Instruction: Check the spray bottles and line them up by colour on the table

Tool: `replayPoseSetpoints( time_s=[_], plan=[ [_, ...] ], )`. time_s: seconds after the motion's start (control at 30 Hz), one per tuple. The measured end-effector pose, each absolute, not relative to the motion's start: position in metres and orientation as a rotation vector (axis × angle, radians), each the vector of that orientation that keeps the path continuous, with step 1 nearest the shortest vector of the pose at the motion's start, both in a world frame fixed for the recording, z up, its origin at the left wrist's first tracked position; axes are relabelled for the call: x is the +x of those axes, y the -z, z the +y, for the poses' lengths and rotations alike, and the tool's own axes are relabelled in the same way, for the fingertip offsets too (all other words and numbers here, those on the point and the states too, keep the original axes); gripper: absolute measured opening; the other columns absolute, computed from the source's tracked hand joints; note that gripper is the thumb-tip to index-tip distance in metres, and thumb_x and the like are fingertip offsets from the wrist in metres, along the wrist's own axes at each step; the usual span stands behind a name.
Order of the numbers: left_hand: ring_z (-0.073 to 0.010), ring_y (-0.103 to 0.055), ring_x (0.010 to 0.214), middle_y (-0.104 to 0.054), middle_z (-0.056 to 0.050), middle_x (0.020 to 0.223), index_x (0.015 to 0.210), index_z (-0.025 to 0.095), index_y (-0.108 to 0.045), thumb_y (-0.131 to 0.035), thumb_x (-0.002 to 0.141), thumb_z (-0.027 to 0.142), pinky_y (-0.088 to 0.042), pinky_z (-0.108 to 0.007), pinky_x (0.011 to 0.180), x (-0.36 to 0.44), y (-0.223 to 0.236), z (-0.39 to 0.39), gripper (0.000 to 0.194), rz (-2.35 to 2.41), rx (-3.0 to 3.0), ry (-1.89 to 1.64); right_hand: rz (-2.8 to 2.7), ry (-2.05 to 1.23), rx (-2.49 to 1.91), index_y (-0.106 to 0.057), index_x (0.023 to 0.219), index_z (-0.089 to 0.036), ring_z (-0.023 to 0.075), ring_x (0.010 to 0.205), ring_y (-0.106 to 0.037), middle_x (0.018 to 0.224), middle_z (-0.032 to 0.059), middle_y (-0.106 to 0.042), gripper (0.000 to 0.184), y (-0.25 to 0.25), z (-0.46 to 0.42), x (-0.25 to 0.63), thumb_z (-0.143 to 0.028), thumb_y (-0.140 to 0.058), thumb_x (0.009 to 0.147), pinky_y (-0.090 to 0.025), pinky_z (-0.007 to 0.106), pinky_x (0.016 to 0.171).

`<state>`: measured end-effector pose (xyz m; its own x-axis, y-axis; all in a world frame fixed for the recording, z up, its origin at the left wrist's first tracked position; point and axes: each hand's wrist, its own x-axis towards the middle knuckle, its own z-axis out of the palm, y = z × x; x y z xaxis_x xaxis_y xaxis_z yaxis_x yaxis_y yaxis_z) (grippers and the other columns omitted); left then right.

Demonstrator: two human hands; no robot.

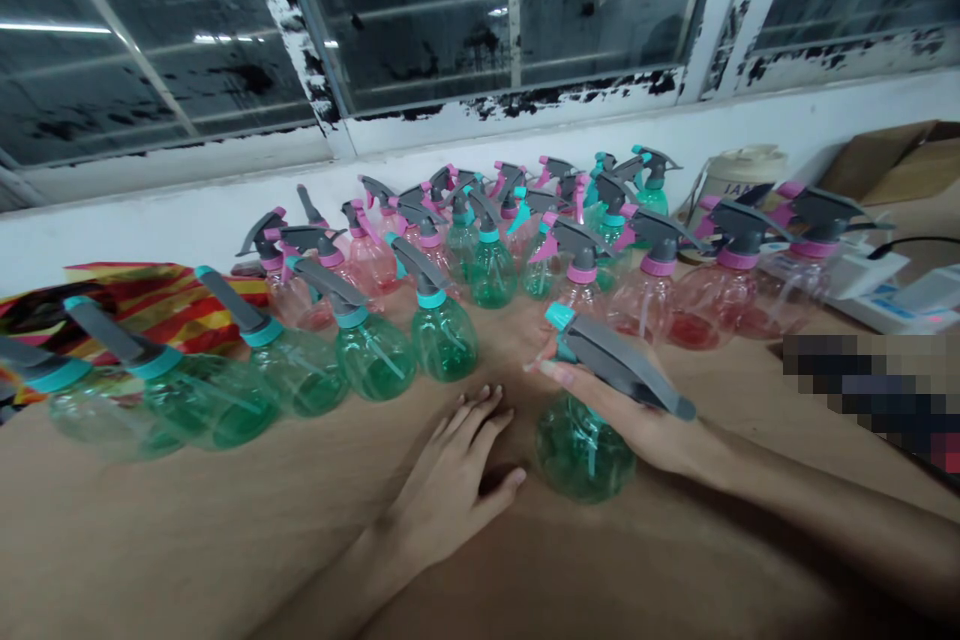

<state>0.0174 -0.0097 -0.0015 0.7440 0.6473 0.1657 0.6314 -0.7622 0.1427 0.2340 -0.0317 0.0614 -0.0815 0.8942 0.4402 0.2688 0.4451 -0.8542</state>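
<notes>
My right hand (622, 410) is wrapped round the neck of a green spray bottle (585, 455) with a grey and turquoise trigger head. The bottle is upright at the front of the wooden table (247, 530), its nozzle pointing to the back left. Flat on the tabletop, just left of that bottle, rests my left hand (457, 480) with fingers stretched out and nothing in it. Beyond its fingertips stands another green spray bottle (444, 335), the near end of a row of green ones running left.
Several pink spray bottles (694, 310) stand at the right, and a mixed cluster fills the back. A colourful bag (172, 305) lies at the left. White power strips (892, 285), a whitish tub (742, 170) and a cardboard box (892, 155) are at the right, below windows.
</notes>
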Motion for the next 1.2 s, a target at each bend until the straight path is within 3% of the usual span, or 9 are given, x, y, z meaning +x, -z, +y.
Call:
replayPoseSetpoints(
  time_s=[0.3, 0.47, 0.7, 0.83, 1.2],
  plan=[
    [-0.0263, -0.034, 0.136, -0.04, -0.012, 0.147, 0.135, 0.016, -0.042, -0.054, 0.092, 0.038, -0.03, -0.048, 0.11, 0.0171, 0.0029, -0.0087, 0.05, 1.038, 2.876, -0.334, -1.596, -0.73, -1.065, -0.064, 0.083, -0.023, 0.0178, 0.067, -0.064, 0.073, 0.0002, -0.067, 0.023, -0.0577, -0.0324, 0.2369, -0.044, -0.057, 0.087, -0.053, 0.032, 0.065],
    [-0.0267, -0.034, 0.136, -0.039, -0.012, 0.147, 0.135, 0.015, -0.042, -0.054, 0.092, 0.039, -0.031, -0.048, 0.109, 0.0176, 0.0025, -0.0091, 0.051, 1.044, 2.877, -0.317, -1.55, -0.721, -1.006, -0.062, 0.102, -0.027, 0.0213, 0.093, -0.065, 0.102, 0.0028, -0.069, 0.024, -0.0623, -0.0313, 0.2343, -0.041, -0.063, 0.082, -0.05, 0.036, 0.084],
    [-0.0259, -0.033, 0.136, -0.04, -0.011, 0.147, 0.136, 0.015, -0.041, -0.053, 0.093, 0.038, -0.03, -0.048, 0.11, 0.0173, 0.0044, -0.0082, 0.051, 1.034, 2.879, -0.333, -1.529, -0.661, -1.037, -0.056, 0.104, -0.026, 0.0141, 0.066, -0.056, 0.075, -0.0037, -0.059, 0.023, -0.0589, -0.0338, 0.2335, -0.037, -0.061, 0.085, -0.047, 0.028, 0.064],
    [-0.0261, -0.033, 0.136, -0.039, -0.012, 0.147, 0.136, 0.015, -0.041, -0.053, 0.093, 0.039, -0.03, -0.048, 0.11, 0.0169, 0.0044, -0.0085, 0.051, 1.036, 2.878, -0.338, -1.532, -0.662, -1.029, -0.055, 0.092, -0.024, 0.0138, 0.067, -0.053, 0.075, -0.0031, -0.056, 0.012, -0.0578, -0.0341, 0.2344, -0.034, -0.059, 0.086, -0.045, 0.028, 0.065],
    [-0.0257, -0.034, 0.136, -0.04, -0.012, 0.147, 0.135, 0.015, -0.043, -0.053, 0.093, 0.038, -0.029, -0.047, 0.111, 0.018, 0.0036, -0.009, 0.049, 1.048, 2.879, -0.316, -1.54, -0.668, -1.024, -0.051, 0.077, -0.023, 0.012, 0.061, -0.047, 0.069, -0.0043, -0.05, 0.015, -0.0589, -0.0339, 0.2324, -0.032, -0.059, 0.086, -0.041, 0.026, 0.058]
  ],
)
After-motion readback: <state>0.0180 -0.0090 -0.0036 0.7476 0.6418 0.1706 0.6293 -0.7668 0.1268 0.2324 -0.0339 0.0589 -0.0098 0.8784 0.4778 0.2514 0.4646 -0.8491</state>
